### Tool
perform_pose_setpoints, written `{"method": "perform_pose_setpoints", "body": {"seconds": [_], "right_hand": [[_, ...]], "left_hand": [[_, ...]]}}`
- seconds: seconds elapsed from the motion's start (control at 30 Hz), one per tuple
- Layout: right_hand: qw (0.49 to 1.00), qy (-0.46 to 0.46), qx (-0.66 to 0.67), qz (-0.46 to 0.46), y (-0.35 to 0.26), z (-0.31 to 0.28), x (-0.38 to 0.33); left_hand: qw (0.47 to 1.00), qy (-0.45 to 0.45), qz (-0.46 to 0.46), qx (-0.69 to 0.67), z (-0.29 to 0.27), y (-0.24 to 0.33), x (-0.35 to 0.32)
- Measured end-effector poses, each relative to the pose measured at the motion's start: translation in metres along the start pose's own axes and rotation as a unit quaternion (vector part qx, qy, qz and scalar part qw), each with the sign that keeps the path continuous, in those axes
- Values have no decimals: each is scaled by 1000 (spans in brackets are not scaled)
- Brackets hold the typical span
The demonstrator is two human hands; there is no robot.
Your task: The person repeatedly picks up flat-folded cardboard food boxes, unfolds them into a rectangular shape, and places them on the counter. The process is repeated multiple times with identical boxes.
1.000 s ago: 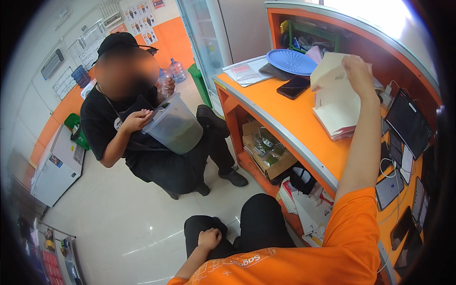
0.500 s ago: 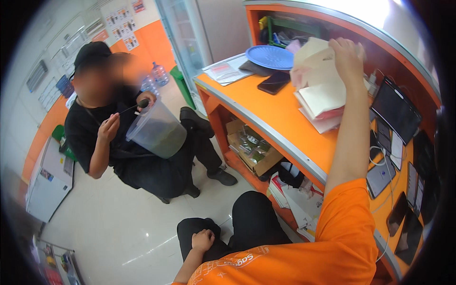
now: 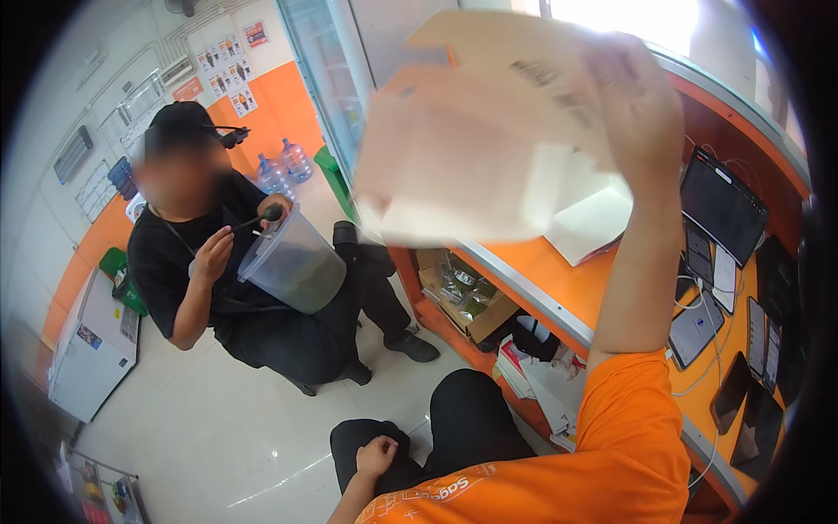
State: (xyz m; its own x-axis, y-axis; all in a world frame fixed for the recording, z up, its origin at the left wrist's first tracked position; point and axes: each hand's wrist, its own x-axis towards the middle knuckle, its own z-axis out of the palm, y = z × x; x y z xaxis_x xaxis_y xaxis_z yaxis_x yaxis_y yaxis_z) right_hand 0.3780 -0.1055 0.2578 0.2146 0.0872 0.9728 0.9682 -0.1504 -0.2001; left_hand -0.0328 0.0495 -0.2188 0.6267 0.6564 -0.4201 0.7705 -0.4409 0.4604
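Blurring in the right hand, paper partly hides the counter.

White lettering is borne by the near orange shirt, dark print blurred past reading is carried by the pale held-up paper, and the posters on the far left wall cannot be read.

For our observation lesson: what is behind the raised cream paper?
Behind the cream paper, parts of white folded paper, orange counter and glass-doored fridge show; what its middle covers is hidden.
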Motion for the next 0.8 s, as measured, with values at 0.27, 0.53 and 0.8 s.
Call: {"method": "perform_pose_setpoints", "body": {"seconds": [0.27, 0.53, 0.8], "right_hand": [[901, -290, 241, -213, -100, 80, -95], [834, -421, 224, -277, -155, 116, -208], [671, -638, 335, -172, -204, 42, -313]], "left_hand": [[548, -69, 269, -789, -98, 43, -50], [728, 43, -11, -684, -93, 73, -86], [513, 72, -54, -854, -37, 49, -74]]}}
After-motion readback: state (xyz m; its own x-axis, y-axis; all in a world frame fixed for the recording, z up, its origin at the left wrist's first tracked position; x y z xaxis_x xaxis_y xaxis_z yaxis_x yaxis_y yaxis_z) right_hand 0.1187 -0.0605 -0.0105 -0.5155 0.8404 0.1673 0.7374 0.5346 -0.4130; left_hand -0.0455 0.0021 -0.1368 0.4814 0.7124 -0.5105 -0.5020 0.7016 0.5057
